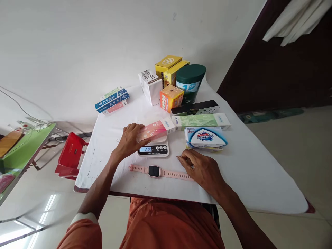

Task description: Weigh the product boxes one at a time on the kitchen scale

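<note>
My left hand grips the left end of a long pink box, fingers over the top and thumb along the near side. Beneath the box is a white kitchen scale with a lit display. My right hand rests on the table with its fingers curled in, and nothing shows in them. Its wrist side covers the end of a pink-strapped smartwatch lying flat. Just beyond that hand sits a white and blue Safeguard soap box, with a yellowish pack partly showing under it.
Behind the soap lie a green and white box and a black box. Farther back stand an orange box, a dark green tub, yellow boxes and a white box. Toothpaste-like boxes lie at left.
</note>
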Demonstrator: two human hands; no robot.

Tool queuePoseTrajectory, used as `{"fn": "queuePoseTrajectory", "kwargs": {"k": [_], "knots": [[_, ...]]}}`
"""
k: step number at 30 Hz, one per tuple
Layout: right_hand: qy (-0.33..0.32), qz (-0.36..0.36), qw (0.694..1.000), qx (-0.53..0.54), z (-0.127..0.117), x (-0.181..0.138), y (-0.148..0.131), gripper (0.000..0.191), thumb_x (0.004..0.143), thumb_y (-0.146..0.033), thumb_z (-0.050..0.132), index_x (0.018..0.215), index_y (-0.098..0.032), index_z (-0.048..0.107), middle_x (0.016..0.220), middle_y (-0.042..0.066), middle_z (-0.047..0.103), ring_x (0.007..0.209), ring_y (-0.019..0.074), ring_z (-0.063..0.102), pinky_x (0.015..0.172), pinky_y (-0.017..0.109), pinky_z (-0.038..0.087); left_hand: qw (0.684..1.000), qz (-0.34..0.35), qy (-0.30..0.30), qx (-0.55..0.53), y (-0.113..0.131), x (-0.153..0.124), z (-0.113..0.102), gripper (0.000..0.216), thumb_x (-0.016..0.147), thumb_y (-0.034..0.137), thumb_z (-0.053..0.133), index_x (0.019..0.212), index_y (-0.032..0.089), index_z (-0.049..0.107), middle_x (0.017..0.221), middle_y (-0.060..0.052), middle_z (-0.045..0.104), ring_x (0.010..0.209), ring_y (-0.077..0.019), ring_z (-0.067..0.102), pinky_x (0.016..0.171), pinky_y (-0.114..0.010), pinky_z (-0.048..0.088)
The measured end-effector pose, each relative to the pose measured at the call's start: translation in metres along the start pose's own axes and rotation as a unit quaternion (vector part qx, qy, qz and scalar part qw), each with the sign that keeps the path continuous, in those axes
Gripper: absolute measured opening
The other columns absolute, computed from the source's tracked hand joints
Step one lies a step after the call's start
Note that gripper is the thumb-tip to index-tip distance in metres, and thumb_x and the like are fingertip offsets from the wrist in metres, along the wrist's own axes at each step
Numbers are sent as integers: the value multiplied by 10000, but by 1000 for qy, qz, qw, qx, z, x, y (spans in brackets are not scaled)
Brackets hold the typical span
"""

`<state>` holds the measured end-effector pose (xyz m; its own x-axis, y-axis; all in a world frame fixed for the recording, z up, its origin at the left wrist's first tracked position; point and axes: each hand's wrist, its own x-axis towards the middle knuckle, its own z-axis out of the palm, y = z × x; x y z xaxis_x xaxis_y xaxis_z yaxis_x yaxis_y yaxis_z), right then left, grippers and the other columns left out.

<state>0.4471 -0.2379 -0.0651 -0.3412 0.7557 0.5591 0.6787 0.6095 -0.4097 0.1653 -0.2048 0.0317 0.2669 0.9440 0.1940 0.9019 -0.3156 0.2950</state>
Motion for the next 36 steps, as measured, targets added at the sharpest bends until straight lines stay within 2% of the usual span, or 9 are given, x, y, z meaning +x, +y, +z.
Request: {"fn": "queuePoseTrajectory", "kwargs": {"k": [4,8,14,22,25,28,30,32,36], "knots": [[8,-12,1000,-8,-1,0,0,315,1041,-302,503,743,-205,534,629,-35,583,494,84,522,506,229,331,999,-26,40,3,-24,4,-8,457,906,471,715,1271,224,592,1171,-87,648,1106,-274,609,974,-442,470],[11,-20,999,-25,-2,2,-1,341,1053,-315,481,737,-203,541,618,-32,584,470,80,496,497,237,321,987,-111,112,34,-83,16,-31,522,908,482,693,1344,230,556,1307,-118,606,1215,-305,579,1026,-467,462],[22,-25,998,-49,1,3,0,343,1054,-321,481,738,-201,544,608,-40,567,461,79,479,489,235,308,964,-246,46,94,-163,55,-34,498,907,353,663,1369,196,565,1382,-171,575,1353,-358,492,1122,-533,375],[14,-7,999,-39,0,3,-1,310,1039,-284,499,745,-199,542,623,-38,571,486,84,487,515,234,315,951,-225,107,184,-190,74,-24,342,899,318,665,1232,239,667,1370,-175,588,1355,-395,453,1092,-544,357],[-4,13,999,-37,0,2,-1,294,1028,-279,513,749,-197,554,637,-28,583,508,95,479,536,245,313,949,-229,116,185,-181,77,-23,375,857,332,731,1209,219,671,1352,-195,583,1333,-425,467,1070,-577,379],[-26,35,999,-30,1,1,0,275,1015,-273,527,753,-199,562,666,-15,607,542,108,482,554,258,303,968,-146,133,152,-147,86,-21,484,814,372,800,1244,205,651,1322,-193,593,1276,-420,523,1046,-585,435],[-39,48,998,-28,1,1,0,261,1007,-270,538,756,-200,567,684,-8,620,561,116,485,560,268,289,986,-31,136,89,-109,93,-17,473,850,399,776,1261,215,632,1264,-157,617,1165,-345,606,1000,-526,505],[-48,60,997,-27,2,1,-1,246,1000,-264,547,764,-200,573,703,-2,635,582,123,498,569,275,280,990,95,102,7,-60,101,-11,445,896,413,734,1278,219,613,1223,-118,626,997,-244,668,906,-427,569],[-53,71,996,-24,2,2,-2,221,998,-257,557,788,-196,588,730,4,656,600,128,527,578,281,274,968,248,-14,-38,34,116,11,403,933,299,698,1306,201,584,1240,-109,628,1026,-205,682,891,-363,584]]}}
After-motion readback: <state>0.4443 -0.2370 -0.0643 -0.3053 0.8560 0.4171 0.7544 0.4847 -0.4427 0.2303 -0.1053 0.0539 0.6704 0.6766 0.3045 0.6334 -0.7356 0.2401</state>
